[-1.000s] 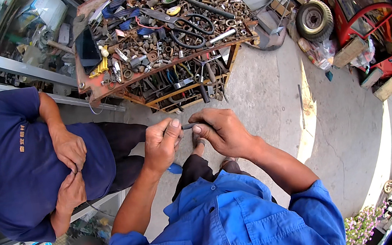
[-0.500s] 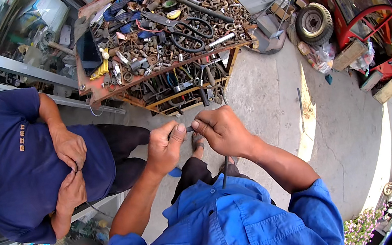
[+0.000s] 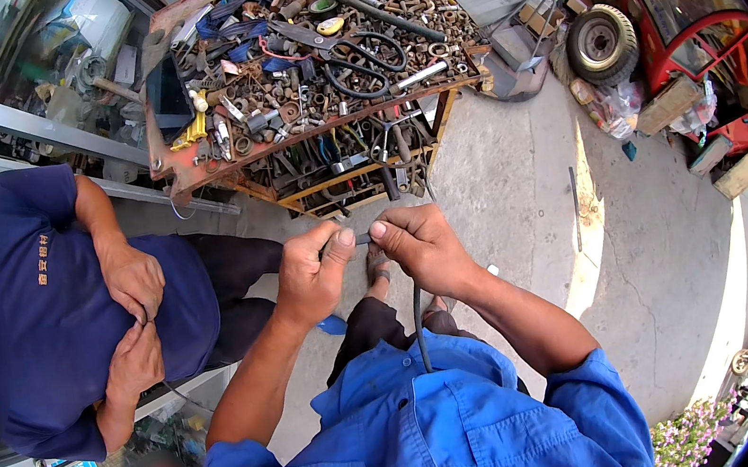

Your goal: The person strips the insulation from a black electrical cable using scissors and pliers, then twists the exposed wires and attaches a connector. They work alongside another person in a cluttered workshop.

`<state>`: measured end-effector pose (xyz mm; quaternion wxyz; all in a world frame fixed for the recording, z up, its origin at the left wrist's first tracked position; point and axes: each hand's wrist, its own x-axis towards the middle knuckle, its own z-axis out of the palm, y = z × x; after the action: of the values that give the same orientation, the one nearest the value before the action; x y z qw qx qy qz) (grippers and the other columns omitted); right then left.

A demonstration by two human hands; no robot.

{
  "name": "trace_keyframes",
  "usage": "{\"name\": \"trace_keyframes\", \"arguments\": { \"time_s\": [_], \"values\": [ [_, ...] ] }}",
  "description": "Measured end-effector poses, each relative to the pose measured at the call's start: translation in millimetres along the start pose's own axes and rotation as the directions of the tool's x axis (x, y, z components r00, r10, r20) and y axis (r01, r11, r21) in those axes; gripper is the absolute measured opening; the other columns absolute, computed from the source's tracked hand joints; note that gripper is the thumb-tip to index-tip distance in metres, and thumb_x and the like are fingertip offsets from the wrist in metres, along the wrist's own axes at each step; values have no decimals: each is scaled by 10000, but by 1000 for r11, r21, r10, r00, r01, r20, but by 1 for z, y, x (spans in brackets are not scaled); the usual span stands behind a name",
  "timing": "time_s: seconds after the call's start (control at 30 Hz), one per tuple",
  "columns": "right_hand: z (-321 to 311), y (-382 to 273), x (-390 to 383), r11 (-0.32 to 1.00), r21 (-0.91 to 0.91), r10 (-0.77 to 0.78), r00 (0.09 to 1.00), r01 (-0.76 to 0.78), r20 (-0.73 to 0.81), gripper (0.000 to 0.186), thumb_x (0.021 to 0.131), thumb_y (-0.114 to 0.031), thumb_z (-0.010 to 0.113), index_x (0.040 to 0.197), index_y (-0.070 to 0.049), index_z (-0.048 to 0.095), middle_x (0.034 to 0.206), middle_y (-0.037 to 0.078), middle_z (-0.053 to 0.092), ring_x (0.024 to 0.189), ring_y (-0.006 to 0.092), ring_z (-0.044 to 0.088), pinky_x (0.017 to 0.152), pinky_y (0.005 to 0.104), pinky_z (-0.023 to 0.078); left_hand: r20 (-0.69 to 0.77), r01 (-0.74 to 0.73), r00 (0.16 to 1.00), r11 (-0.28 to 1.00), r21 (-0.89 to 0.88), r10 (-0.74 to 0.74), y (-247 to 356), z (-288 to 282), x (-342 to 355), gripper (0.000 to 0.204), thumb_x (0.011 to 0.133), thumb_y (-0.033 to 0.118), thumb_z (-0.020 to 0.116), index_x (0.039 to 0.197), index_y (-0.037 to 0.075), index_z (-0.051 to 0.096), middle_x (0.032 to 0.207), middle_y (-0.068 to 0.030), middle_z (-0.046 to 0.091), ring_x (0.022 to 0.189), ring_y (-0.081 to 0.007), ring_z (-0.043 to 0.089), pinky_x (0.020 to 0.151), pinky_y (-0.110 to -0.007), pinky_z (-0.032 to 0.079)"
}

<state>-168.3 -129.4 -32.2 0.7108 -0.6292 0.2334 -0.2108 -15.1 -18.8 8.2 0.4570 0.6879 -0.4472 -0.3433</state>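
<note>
Between my thumbs shows a short stretch of dark cable (image 3: pixel 362 239). My left hand (image 3: pixel 314 269) is closed, pinching one side of it between thumb and curled fingers. The other side is gripped by my right hand (image 3: pixel 423 244), thumb pressed against the bent forefinger. From under the right hand a black cable (image 3: pixel 421 327) hangs down in front of my blue shirt. Whether this is the same piece is hidden by my fingers. Both hands are level, in front of my body and a little apart.
On the left a person in a dark blue shirt (image 3: pixel 32 320) holds a thin dark cord in both hands. Ahead stands a metal table (image 3: pixel 221 168) heaped with nuts, bolts, sockets and large black-handled scissors (image 3: pixel 340 57). A wheel (image 3: pixel 601 45) and red vehicle cab (image 3: pixel 699 25) are at the right.
My thumbs have drawn slightly apart, so more of the cable shows between them. The hanging cable has swung a little to the left.
</note>
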Motion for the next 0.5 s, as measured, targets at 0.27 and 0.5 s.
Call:
{"name": "trace_keyframes", "arguments": {
  "time_s": [0.27,0.5],
  "values": [
    [-24,-19,3,692,473,409,836,-546,366,462,1036,-390,551,915,50,623,580,-52,376,468,24,290,399,213,193,7,52,999,997,-65,-51,-3,7,2,366,1012,284,591,817,-24,625,681,-33,592,672,-92,504,618,-290,435],
    [-27,-17,5,872,284,326,906,-399,271,431,1037,-358,554,875,27,656,577,-37,421,481,70,379,412,266,312,7,43,999,998,-34,-42,-1,10,4,374,1013,285,588,817,-31,626,671,-50,590,666,-96,503,612,-291,433]
  ]
}}
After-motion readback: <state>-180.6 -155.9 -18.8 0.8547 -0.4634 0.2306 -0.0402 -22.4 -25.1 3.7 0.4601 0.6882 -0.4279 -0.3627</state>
